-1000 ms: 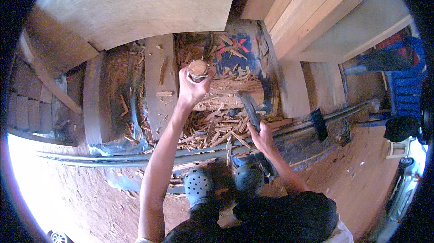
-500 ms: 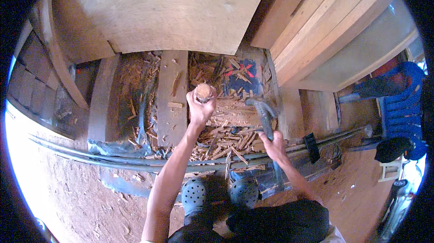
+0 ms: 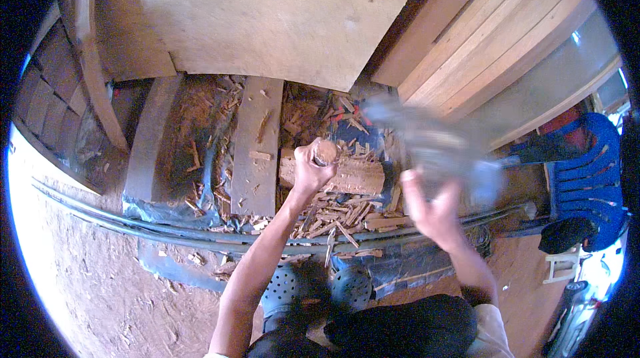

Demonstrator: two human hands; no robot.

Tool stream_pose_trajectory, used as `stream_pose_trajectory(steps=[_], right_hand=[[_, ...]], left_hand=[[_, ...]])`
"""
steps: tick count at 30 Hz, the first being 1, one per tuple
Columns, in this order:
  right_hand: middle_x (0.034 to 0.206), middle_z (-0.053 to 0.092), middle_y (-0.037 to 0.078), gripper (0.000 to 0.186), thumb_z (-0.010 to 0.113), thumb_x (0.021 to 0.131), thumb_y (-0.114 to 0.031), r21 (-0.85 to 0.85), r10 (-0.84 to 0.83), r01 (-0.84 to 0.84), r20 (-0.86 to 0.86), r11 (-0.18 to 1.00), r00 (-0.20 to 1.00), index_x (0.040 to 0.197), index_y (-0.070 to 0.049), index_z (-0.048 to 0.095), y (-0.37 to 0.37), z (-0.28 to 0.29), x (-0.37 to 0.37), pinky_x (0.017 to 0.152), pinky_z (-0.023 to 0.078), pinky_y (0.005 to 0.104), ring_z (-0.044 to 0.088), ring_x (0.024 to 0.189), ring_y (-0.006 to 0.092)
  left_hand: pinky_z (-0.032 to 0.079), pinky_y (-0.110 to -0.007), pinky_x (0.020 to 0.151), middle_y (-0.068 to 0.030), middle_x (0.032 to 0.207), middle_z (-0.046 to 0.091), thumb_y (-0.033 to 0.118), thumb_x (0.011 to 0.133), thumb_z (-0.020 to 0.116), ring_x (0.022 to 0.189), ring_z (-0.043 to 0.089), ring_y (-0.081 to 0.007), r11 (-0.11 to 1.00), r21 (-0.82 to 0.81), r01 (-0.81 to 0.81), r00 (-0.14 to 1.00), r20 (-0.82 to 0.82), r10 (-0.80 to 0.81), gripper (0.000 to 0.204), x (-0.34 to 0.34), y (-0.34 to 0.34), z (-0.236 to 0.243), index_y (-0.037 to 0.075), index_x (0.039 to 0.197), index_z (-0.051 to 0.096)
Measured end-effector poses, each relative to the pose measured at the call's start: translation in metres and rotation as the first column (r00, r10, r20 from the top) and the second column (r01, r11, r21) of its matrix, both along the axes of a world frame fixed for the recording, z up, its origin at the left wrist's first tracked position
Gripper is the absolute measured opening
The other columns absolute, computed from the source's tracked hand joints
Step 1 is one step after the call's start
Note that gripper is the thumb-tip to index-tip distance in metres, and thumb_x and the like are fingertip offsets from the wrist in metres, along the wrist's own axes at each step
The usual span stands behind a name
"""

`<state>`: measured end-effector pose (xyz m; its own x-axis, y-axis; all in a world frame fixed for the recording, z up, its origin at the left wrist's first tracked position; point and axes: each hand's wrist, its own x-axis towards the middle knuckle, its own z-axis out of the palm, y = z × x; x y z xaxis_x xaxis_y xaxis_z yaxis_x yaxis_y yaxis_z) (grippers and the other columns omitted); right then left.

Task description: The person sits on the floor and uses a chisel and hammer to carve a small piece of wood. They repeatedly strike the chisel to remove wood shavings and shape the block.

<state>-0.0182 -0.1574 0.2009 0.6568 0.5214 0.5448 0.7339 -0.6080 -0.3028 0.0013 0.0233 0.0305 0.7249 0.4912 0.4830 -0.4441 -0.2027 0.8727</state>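
Wooden handle (image 3: pixel 326 151) tops the curled, outstretched left hand (image 3: pixel 313 173).

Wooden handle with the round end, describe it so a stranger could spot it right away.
Start at the big pale wooden panel up top. Below it, near the middle, is the clenched left hand. The wooden handle shows at the top of that grip; its round end sets it apart from the splintery wood chips nearby.

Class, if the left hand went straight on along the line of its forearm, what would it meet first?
Probably the loose wood splinters just beyond the left hand, though its height above them is unclear from this single view.
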Motion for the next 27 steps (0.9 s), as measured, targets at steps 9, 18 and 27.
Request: stream_pose_trajectory(steps=[9, 18, 27], right_hand=[[0.065, 0.057, 0.006, 0.013, 0.061, 0.08, -0.014, -0.015, -0.097, 0.111, -0.598, 0.994, 0.795, 0.085, -0.002, 0.058, -0.012, 0.004, -0.008, 0.057, 0.043, 0.0293, 0.055, 0.06, 0.0144], [0.071, 0.057, 0.013, 0.019, 0.058, 0.079, -0.016, -0.063, -0.135, 0.119, -0.46, 0.991, 0.878, 0.074, 0.001, 0.053, -0.004, -0.026, 0.007, 0.062, 0.044, 0.041, 0.054, 0.064, 0.025], [0.07, 0.057, 0.005, 0.021, 0.064, 0.077, -0.021, 0.318, -0.082, 0.421, -0.709, 0.849, 0.7, 0.083, -0.003, 0.055, -0.044, 0.005, 0.014, 0.057, 0.046, 0.0326, 0.054, 0.061, 0.0157]], left_hand=[[0.042, -0.028, 0.05, -0.0129, 0.06, 0.053, 0.007, 0.061, 0.064, 0.049, 0.048, -0.0125, 0.986, 0.022, 0.165, 0.983, -0.085, -0.163, 0.018, 0.009, -0.003, -0.015, -0.001, 0.073, 0.053], [0.042, -0.031, 0.05, -0.0094, 0.057, 0.051, 0.007, 0.059, 0.061, 0.048, 0.051, -0.0193, 0.991, 0.049, 0.124, 0.983, -0.142, -0.116, 0.012, 0.006, -0.003, -0.013, 0.004, 0.069, 0.055], [0.043, -0.03, 0.051, -0.0136, 0.059, 0.054, 0.007, 0.06, 0.063, 0.049, 0.049, -0.0156, 0.982, 0.071, 0.176, 0.979, -0.12, -0.166, 0.018, 0.007, 0.002, -0.014, 0.0, 0.073, 0.053]])
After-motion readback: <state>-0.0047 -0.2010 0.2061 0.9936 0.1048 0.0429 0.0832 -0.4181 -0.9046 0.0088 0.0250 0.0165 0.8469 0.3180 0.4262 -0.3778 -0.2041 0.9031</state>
